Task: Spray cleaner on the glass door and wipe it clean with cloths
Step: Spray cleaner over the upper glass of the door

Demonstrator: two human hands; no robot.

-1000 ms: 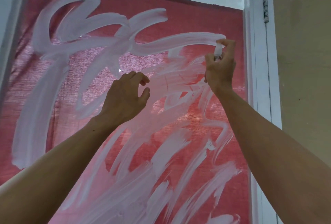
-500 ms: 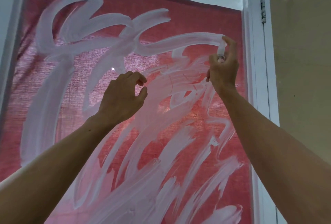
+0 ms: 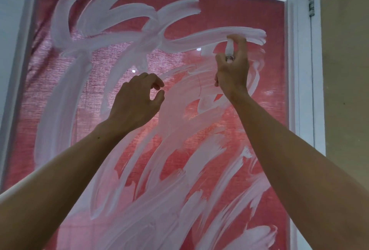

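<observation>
Right hand [image 3: 232, 70] grips small spray bottle [image 3: 229, 49], forefinger on its top, near glass door's [image 3: 229, 146] upper right corner. Left hand [image 3: 137, 100] raised mid-pane, fingers curled, holding nothing. White smears [image 3: 127, 13] cover glass; red cloth [image 3: 229, 10] behind.

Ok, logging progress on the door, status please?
Right hand grips spray bottle, finger on top. Left hand curled, empty. Glass door streaked with white smears, unwiped. No cloth in view.
</observation>
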